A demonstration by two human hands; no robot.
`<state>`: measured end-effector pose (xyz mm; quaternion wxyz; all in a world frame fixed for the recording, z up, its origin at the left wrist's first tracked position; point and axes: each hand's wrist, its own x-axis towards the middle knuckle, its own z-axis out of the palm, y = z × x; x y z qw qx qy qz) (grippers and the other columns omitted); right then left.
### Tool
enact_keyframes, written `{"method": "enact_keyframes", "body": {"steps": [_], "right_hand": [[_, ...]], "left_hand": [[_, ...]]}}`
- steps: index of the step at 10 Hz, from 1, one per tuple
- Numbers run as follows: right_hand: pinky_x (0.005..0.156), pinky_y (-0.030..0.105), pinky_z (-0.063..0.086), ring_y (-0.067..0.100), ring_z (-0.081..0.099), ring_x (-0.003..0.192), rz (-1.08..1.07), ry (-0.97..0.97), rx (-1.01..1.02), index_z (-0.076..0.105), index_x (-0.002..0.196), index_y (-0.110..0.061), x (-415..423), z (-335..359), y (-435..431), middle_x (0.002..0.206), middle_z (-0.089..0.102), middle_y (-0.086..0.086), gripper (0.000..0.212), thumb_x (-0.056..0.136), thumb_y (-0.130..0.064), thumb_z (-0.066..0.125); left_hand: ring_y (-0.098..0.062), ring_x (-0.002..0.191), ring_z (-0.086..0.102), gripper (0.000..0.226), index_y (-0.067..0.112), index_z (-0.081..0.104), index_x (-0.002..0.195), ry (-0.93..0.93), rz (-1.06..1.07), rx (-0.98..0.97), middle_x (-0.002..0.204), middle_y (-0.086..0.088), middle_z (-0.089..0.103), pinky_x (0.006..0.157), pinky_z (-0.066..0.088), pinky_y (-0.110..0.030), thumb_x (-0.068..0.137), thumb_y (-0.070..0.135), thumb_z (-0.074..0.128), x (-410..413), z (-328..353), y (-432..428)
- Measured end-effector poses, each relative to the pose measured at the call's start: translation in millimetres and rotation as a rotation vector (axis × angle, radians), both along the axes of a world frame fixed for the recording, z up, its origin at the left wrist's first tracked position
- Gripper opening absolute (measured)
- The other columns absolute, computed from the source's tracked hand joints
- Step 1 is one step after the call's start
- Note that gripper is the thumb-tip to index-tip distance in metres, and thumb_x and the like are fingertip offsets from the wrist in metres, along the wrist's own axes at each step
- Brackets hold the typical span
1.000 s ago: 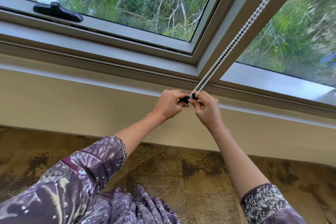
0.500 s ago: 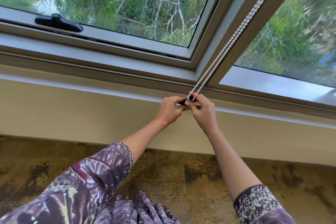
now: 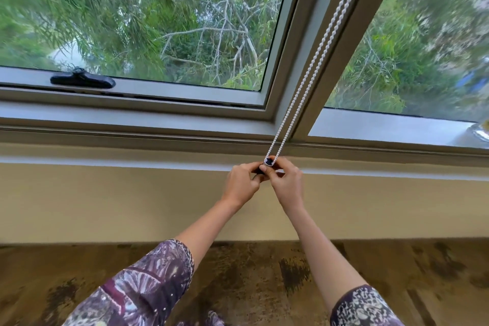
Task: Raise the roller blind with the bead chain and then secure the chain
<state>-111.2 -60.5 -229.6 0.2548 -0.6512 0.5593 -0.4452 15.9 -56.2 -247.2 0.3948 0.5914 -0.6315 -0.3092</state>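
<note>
Both hands have edged lower, the left hand (image 3: 242, 182) and right hand (image 3: 287, 182) pinched shut around the dark clip (image 3: 269, 162), probably to anchor the bead chain (image 3: 317, 53) taut.

Bare wall (image 3: 132, 201) below; window frame (image 3: 185, 130) and bead chain (image 3: 315, 55) above.

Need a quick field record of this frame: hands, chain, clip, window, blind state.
left hand: pinching the small black chain clip from the left
right hand: pinching the same clip from the right
black chain clip: at the wall just below the window frame, chain loop seated around it
bead chain: white, two taut strands running up along the mullion
window latch: black, on the left sash
blind: not in view
</note>
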Motion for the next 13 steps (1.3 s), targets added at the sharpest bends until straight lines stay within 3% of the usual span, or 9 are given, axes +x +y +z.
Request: {"method": "enact_keyframes", "body": {"steps": [1,5,7,9,11,13], "right_hand": [[0.073,0.034,0.057,0.010,0.066,0.081,-0.032,-0.080,0.027,0.071,0.094,-0.020,1,-2,3,0.088,0.071,-0.004,0.015,0.080,-0.022,0.073],[0.075,0.042,0.054,0.013,0.063,0.085,-0.034,-0.026,-0.016,0.071,0.091,-0.022,2,-1,2,0.087,0.064,-0.008,0.014,0.077,-0.024,0.075],[0.073,0.045,0.055,0.017,0.065,0.084,-0.032,-0.033,0.010,0.071,0.096,-0.019,-2,-6,2,0.090,0.065,-0.002,0.019,0.079,-0.025,0.074],[0.073,0.042,0.055,0.016,0.065,0.079,-0.038,0.010,0.029,0.072,0.095,-0.017,-6,-16,9,0.087,0.066,0.002,0.019,0.077,-0.020,0.076],[0.075,0.029,0.052,0.014,0.066,0.082,-0.021,-0.029,0.119,0.072,0.095,-0.015,-10,-33,22,0.088,0.067,-0.001,0.020,0.076,-0.020,0.077],[0.072,0.027,0.048,0.013,0.063,0.082,-0.020,-0.012,0.345,0.071,0.097,-0.013,-6,-56,38,0.085,0.067,-0.003,0.032,0.081,-0.041,0.070]], "left_hand": [[-0.012,0.093,0.070,0.029,0.035,0.070,0.107,0.024,-0.019,0.007,0.098,0.009,0.076,0.081,0.055,-0.033,0.080,0.026,0.063,0,4,2],[-0.012,0.097,0.068,0.026,0.033,0.072,0.104,0.034,0.018,0.057,0.099,0.008,0.076,0.085,0.054,-0.036,0.080,0.027,0.065,-1,6,-1],[-0.010,0.103,0.067,0.029,0.033,0.070,0.110,-0.005,0.009,0.077,0.105,0.009,0.075,0.089,0.053,-0.034,0.081,0.029,0.066,-4,3,-1],[-0.012,0.104,0.066,0.030,0.043,0.068,0.110,-0.075,-0.002,0.115,0.106,0.013,0.074,0.088,0.053,-0.033,0.082,0.033,0.066,-5,1,8],[-0.013,0.104,0.066,0.031,0.043,0.068,0.109,-0.171,0.035,0.159,0.106,0.013,0.074,0.086,0.054,-0.032,0.082,0.032,0.060,-8,-4,18],[-0.018,0.116,0.062,0.036,0.030,0.065,0.120,-0.230,0.137,0.220,0.120,0.009,0.069,0.095,0.052,-0.035,0.085,0.033,0.058,-2,-26,36]]}}
